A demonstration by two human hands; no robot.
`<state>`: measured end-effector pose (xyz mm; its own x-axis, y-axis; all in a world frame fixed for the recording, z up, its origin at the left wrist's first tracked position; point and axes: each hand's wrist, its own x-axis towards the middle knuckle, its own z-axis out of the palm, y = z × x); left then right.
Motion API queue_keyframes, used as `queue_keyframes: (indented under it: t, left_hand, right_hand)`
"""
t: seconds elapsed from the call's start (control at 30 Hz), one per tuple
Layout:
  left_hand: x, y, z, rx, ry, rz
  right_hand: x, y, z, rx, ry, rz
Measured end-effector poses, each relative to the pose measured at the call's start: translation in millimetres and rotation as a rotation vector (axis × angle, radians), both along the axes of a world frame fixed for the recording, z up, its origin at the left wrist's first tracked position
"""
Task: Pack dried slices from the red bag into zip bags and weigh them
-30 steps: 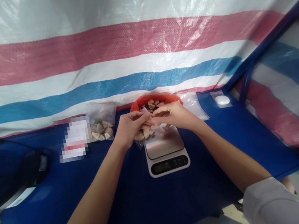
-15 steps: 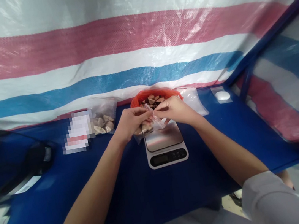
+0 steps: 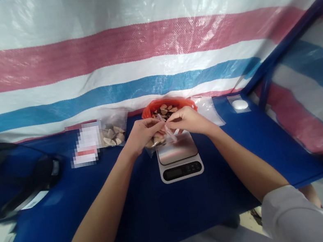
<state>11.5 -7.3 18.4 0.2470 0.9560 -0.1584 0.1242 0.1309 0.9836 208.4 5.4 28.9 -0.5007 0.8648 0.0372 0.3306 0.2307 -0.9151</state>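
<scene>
Clear bag of pale pieces [image 3: 157, 139] lies right at the hands, between them and partly beneath the left, at the far-left corner of the kitchen scale [image 3: 178, 152] as seen from the wearer's side. Whether the bag bears on the scale's plate or hangs just over it, cannot tell. Its folded, strip-like edge [image 3: 170, 132] runs aslant, from far left to near right, across the gap between the fingertips; the filled part falls off to the left of that strip. So the left hand [image 3: 139, 136] is nearer the contents, while the right hand [image 3: 190, 121] has only the strip end of the plastic close by. Both hands narrow, thumb and forefinger brought together on the plastic, tips nearly meeting; the exact pinch of each is too small to make out. Just beyond the hands, a red bag [image 3: 191, 102] stands open with darker-edged pieces [image 3: 164, 109] inside. A second clear bag of pieces [image 3: 113, 136] sits left of the left hand, apart from it; flat clear plastic [image 3: 210, 111] lies past the right hand, on the blue table [image 3: 162, 216].
</scene>
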Motion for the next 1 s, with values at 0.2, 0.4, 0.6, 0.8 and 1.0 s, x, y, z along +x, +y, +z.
queue_keyframes:
  t: [0.2, 0.4, 0.6, 0.8, 1.0]
  left_hand:
    - [-1.2, -0.1, 0.3, -0.01, 0.004, 0.053]
    - [-1.0, -0.4, 0.8, 0.025, 0.044, 0.056]
    - [1.8, 1.7, -3.1, 0.004, 0.028, 0.081]
    - [2.1, -0.3, 2.0, 0.012, 0.031, 0.069]
    - [-11.5, 3.6, 9.4, 0.071, 0.096, 0.017]
  right_hand:
    - [-0.5, -0.3, -1.4, 0.046, -0.029, 0.016]
    - [-0.9, 2.1, -11.5, 0.061, -0.036, -0.032]
    - [-1.7, 2.0, -12.9, 0.059, -0.028, -0.052]
    - [-4.3, 2.9, -14.8, 0.074, -0.021, -0.107]
    - [7.1, 7.4, -8.8, 0.046, 0.002, -0.241]
